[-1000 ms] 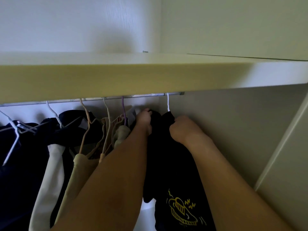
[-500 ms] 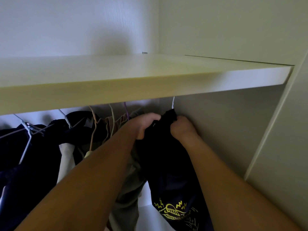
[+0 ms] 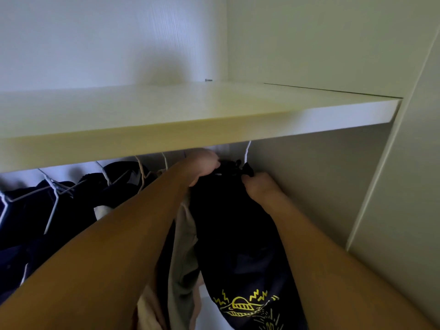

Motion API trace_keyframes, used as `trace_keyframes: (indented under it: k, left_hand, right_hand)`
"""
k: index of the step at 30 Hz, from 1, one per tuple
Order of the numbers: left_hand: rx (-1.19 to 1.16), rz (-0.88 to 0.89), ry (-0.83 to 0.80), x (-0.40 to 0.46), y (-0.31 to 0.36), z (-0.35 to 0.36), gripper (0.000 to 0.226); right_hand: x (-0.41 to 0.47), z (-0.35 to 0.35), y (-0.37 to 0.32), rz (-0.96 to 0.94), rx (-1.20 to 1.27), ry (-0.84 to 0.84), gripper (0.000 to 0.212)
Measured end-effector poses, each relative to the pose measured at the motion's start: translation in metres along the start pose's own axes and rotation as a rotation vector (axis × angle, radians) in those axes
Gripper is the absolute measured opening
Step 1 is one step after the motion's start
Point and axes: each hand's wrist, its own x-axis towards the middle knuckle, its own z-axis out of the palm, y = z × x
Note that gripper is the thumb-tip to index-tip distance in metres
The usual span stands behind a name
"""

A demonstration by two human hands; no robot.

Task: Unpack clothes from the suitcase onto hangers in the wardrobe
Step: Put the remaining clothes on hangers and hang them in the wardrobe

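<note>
Both hands grip the top of a black garment with a yellow print, hanging from a white hanger. The left hand and right hand curl into the fabric, apparently at its shoulders, under the wardrobe shelf

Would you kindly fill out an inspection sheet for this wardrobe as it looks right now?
Surface: pale shelf above the clothes; rail hidden behind it.
Job's things: dark garment with yellow print on a white hanger, rightmost.
Clutter: dark and beige clothes hanging on the left.
Grippers: left hand and right hand both grip the garment's top.
Cables: nothing seen.
Surroundings: wardrobe side wall on the right.
</note>
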Motion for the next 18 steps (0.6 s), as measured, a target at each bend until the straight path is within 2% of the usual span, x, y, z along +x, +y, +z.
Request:
trace_keyframes:
  k: [3,5,8,10,12,14,16,18]
  left_hand:
    - [-0.414,0.038,-0.082,-0.018,0.000,-0.007,0.023]
    - [-0.552,0.043,-0.115,-0.030,-0.007,-0.008,0.024]
    - [-0.443,0.031,-0.143,-0.040,-0.021,-0.001,0.026]
    - [-0.362,0.016,-0.128,-0.040,-0.023,0.007,0.029]
    - [-0.314,0.006,-0.092,-0.035,-0.021,0.013,0.032]
    - [-0.255,0.000,-0.060,-0.029,-0.019,0.018,0.031]
    - [-0.220,-0.009,-0.065,-0.025,-0.019,0.021,0.024]
    - [-0.228,-0.067,-0.077,-0.021,-0.018,0.026,0.025]
  right_hand:
    - [0.000,0.003,0.000,-0.044,-0.128,0.023,0.035]
    - [0.003,0.006,0.001,-0.043,-0.129,0.040,0.036]
    - [0.013,0.012,0.006,0.014,-0.076,0.043,0.041]
    - [0.007,0.010,0.004,0.008,0.130,0.026,0.044]
    - [-0.004,0.006,0.001,-0.041,0.331,-0.083,0.047]
    - [-0.007,0.001,0.001,-0.006,0.423,-0.179,0.033]
    - [-0.011,0.000,-0.001,0.120,0.526,-0.217,0.015]
    - [-0.009,0.001,0.001,0.167,0.573,-0.228,0.017]
